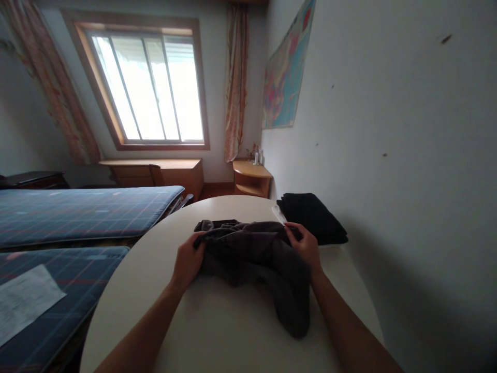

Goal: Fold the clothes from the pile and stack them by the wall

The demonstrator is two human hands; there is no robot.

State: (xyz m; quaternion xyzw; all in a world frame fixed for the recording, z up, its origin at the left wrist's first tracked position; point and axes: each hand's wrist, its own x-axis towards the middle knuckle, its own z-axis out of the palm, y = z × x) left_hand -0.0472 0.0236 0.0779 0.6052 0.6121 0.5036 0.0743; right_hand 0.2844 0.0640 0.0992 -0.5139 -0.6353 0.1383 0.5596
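Observation:
A crumpled dark grey garment [252,254] is stretched between my two hands above the round white table [217,331]. My left hand [190,261] pinches its left edge, the fingers closed on the cloth. With thumb and fingers, my right hand [303,243] grips the upper right edge. One part of the garment hangs down in a rounded fold near my right wrist. Its exact kind is hard to make out in this bunched state. Just beyond my right hand lies a stack of folded black cloth [310,215], on something white and thin.
A wall [407,207] rises close to the table's right side. Two beds with plaid mattresses [85,212] stand to the left, a paper sheet [29,303] on the nearer one. A wooden desk [174,168] and a corner shelf [252,171] are at the back.

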